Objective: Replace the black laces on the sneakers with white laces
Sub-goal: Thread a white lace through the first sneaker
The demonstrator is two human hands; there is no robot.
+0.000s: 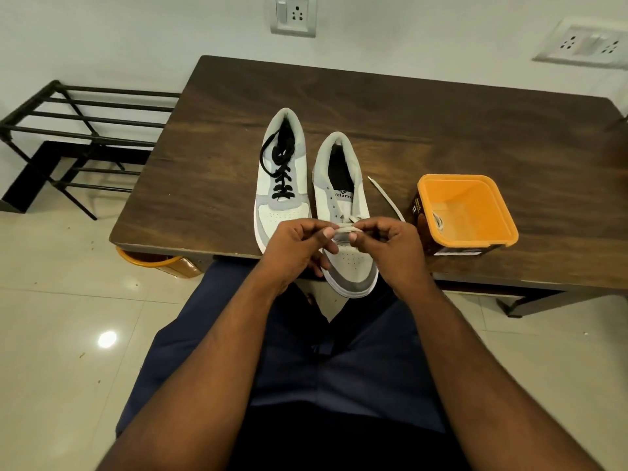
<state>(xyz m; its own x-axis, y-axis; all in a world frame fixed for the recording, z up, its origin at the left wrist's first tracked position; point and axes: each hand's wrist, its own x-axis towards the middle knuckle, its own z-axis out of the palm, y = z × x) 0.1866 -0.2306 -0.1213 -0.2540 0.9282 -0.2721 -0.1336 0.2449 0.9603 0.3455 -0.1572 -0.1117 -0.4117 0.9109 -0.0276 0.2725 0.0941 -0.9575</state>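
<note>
Two white and grey sneakers stand on the dark wooden table [441, 130], toes toward me. The left sneaker [282, 185] carries black laces [281, 171]. The right sneaker [343, 212] has no black lace, and its toe juts over the table's front edge. A white lace [387, 202] runs through its lowest eyelets; one end trails to the right on the table. My left hand [299, 246] and my right hand [387, 246] both pinch the white lace over the right sneaker's front, thumbs nearly touching.
An orange tub [465, 212] with a brown label stands right of the sneakers, with something pale inside. A black metal rack [85, 130] is on the floor to the left. An orange lid [153, 260] shows under the table's front left corner.
</note>
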